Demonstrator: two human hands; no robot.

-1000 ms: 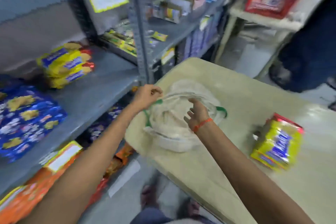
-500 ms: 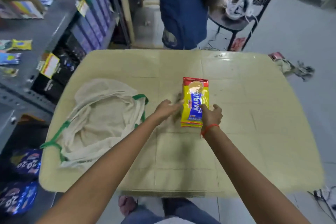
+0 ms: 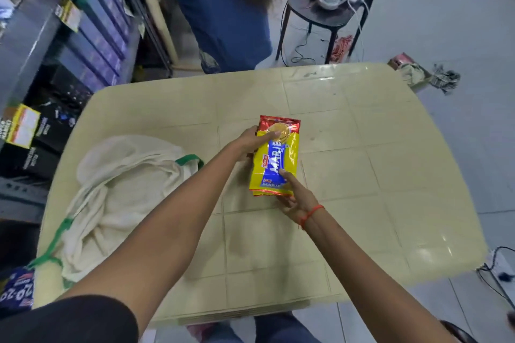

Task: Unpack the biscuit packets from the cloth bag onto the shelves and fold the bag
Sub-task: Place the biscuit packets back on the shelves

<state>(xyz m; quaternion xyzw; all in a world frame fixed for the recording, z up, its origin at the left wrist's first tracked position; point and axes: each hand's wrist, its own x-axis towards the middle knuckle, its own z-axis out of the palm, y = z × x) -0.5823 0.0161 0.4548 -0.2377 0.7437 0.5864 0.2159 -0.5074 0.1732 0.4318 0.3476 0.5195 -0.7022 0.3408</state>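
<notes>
- Yellow and red wrapping shows between the two hands: it is the biscuit packet (image 3: 275,157).
- Fingers (image 3: 269,135) of the left hand (image 3: 252,142) lie over the far, red end of the packet, bent round its left edge and pinching it.
- Fingers (image 3: 287,175) of the right hand (image 3: 296,198) are spread at the near end; one rests on top and the others go under the bottom edge. A red thread (image 3: 310,214) is tied on that wrist.
- So the packet sits right between the hands, touched by both. I cannot tell if it is lifted off the counter (image 3: 362,175) or sitting on it.
- I think the step now is picking it up to carry to the shelves (image 3: 92,44) on the left.
- To do it well, hold both ends tight but do not squeeze, or the biscuits may break. Keep it flat.
- Just left of the hands lies the cloth bag (image 3: 119,192), soft, crumpled and not folded yet, with green handles.
</notes>
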